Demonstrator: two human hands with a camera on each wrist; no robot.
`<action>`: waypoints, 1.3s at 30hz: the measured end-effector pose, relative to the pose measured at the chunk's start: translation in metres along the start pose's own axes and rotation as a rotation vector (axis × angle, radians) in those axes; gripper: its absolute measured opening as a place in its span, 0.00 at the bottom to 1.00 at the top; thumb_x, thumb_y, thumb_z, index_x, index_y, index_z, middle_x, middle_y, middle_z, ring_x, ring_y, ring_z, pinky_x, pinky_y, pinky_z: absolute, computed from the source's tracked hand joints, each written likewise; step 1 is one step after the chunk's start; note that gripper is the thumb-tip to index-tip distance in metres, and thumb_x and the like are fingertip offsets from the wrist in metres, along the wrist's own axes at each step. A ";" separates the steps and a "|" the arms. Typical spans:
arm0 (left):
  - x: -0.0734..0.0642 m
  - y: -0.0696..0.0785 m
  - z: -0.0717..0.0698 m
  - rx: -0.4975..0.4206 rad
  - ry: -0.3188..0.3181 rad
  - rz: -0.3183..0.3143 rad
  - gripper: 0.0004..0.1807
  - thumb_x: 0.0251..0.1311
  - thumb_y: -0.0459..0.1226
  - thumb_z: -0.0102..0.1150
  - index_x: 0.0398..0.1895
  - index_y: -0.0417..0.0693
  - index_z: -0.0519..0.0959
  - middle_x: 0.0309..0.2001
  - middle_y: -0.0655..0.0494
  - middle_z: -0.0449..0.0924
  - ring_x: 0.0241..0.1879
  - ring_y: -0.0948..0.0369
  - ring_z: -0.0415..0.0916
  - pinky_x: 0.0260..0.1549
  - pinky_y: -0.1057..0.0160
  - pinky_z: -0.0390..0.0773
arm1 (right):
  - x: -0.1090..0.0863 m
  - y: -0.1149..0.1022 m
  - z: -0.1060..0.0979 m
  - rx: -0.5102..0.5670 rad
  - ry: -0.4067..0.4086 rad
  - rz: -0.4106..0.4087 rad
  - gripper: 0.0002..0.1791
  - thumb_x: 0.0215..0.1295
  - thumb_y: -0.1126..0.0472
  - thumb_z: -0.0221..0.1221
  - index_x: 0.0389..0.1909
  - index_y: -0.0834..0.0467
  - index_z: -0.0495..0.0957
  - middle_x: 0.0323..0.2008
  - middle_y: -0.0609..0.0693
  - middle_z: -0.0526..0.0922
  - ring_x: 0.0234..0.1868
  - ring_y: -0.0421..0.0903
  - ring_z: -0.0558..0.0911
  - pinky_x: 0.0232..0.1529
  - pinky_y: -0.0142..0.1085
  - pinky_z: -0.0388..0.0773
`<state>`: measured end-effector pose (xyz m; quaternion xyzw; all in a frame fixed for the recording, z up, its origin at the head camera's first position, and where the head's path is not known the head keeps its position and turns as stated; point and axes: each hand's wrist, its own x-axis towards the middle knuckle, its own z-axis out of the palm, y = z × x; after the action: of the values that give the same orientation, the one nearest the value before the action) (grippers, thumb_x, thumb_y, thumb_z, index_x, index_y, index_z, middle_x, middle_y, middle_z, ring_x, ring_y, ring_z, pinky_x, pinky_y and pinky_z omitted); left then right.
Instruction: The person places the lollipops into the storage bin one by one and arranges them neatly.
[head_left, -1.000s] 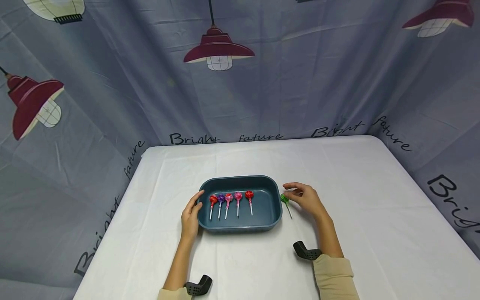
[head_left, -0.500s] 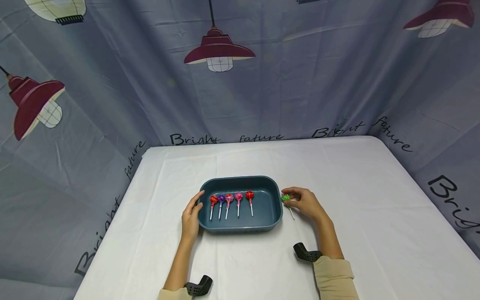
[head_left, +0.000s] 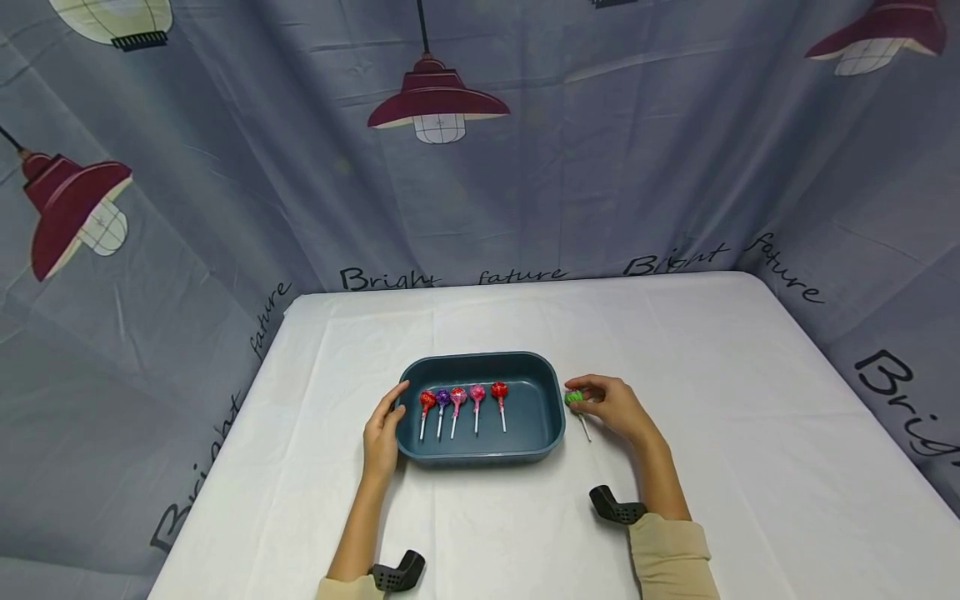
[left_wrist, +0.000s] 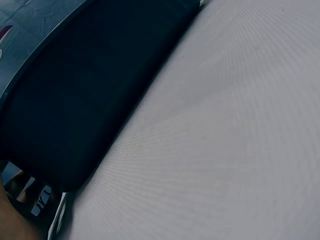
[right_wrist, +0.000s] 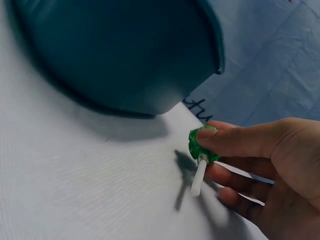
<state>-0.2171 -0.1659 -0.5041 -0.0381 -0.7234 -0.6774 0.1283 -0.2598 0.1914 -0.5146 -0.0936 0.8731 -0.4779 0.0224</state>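
Observation:
My right hand (head_left: 611, 404) pinches a green-wrapped lollipop (right_wrist: 201, 145) by its head, between thumb and fingertips. Its white stick points down toward the cloth, and its shadow falls beside it in the right wrist view. The lollipop is just outside the right end of a dark blue-green rectangular tray (head_left: 480, 454). At the opposite end, my left hand (head_left: 381, 433) holds the tray, thumb and fingertips at the rim. Several lollipops lie in a row inside, heads toward the back: red, a purple lollipop (head_left: 442, 398), pinks, and a red lollipop (head_left: 498, 390) spaced apart on the right.
A white cloth (head_left: 675, 350) covers the table under the tray. Grey-blue curtains (head_left: 585, 167) printed with lamps and lettering stand behind and at both sides. Each wrist carries a black camera mount (head_left: 617, 506).
My right hand's thumb and fingers have come together around the green lollipop's head, and its stick has shifted slightly right. The left hand, tray and row of lollipops have stayed put.

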 end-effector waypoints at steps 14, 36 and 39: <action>-0.001 0.003 0.000 0.012 0.001 -0.019 0.19 0.65 0.27 0.42 0.59 0.34 0.69 0.62 0.43 0.66 0.66 0.54 0.55 0.59 0.76 0.56 | -0.007 -0.032 -0.018 0.172 0.034 -0.060 0.20 0.55 0.64 0.64 0.50 0.63 0.77 0.43 0.58 0.81 0.38 0.50 0.78 0.37 0.28 0.74; 0.000 0.001 0.000 0.009 -0.002 -0.016 0.19 0.65 0.26 0.41 0.59 0.33 0.69 0.62 0.41 0.66 0.66 0.49 0.53 0.60 0.74 0.56 | 0.012 -0.083 0.020 0.126 0.142 -0.181 0.16 0.55 0.63 0.64 0.46 0.57 0.79 0.42 0.52 0.82 0.39 0.49 0.80 0.40 0.44 0.79; 0.000 0.001 0.000 0.024 0.001 -0.021 0.19 0.65 0.27 0.42 0.59 0.34 0.70 0.62 0.43 0.67 0.66 0.52 0.55 0.63 0.67 0.56 | 0.014 -0.087 0.027 0.062 0.144 -0.174 0.15 0.56 0.63 0.64 0.45 0.55 0.79 0.40 0.52 0.82 0.38 0.48 0.81 0.38 0.44 0.80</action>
<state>-0.2170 -0.1663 -0.5032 -0.0287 -0.7318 -0.6699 0.1220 -0.2580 0.1208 -0.4558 -0.1336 0.8460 -0.5101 -0.0792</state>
